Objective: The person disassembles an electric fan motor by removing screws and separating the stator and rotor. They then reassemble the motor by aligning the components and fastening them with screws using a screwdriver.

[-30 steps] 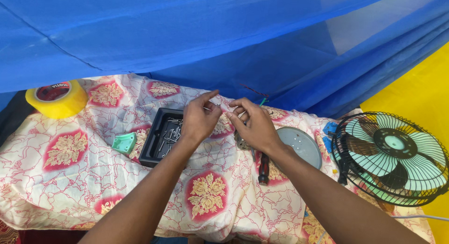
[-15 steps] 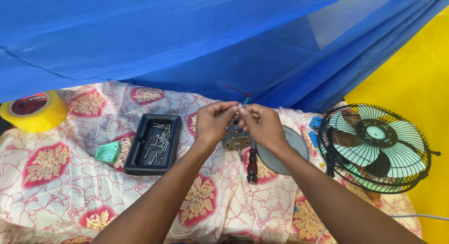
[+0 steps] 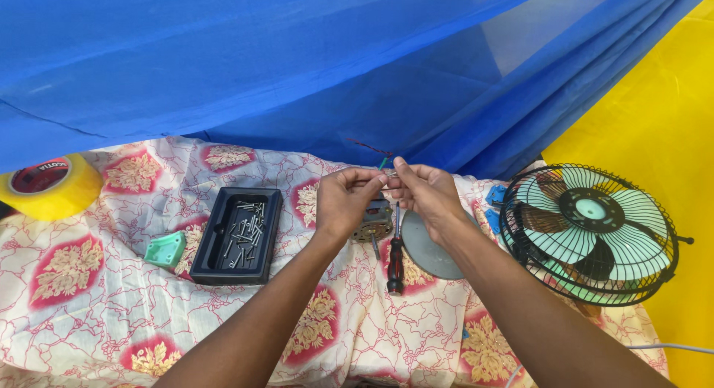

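My left hand (image 3: pixel 345 200) and my right hand (image 3: pixel 422 192) meet above a cloth-covered table, both pinching thin wires (image 3: pixel 382 163) between fingertips; a red strand and a green one stick up from the pinch. Just below the hands sits a small metal fan motor (image 3: pixel 374 220). A screwdriver (image 3: pixel 394 260) with a red and black handle lies on the cloth beneath my right hand, next to a round grey disc (image 3: pixel 425 250).
A black tray (image 3: pixel 217 247) with several screws lies left of the hands, a small green plastic part (image 3: pixel 165 248) beside it. A yellow tape roll (image 3: pixel 49 186) sits far left. A green-bladed fan in a black cage (image 3: pixel 589 232) stands at right. Blue netting hangs behind.
The view shifted, so the tray and fan sit further left in frame. My hands rose slightly and stay joined on the wires.
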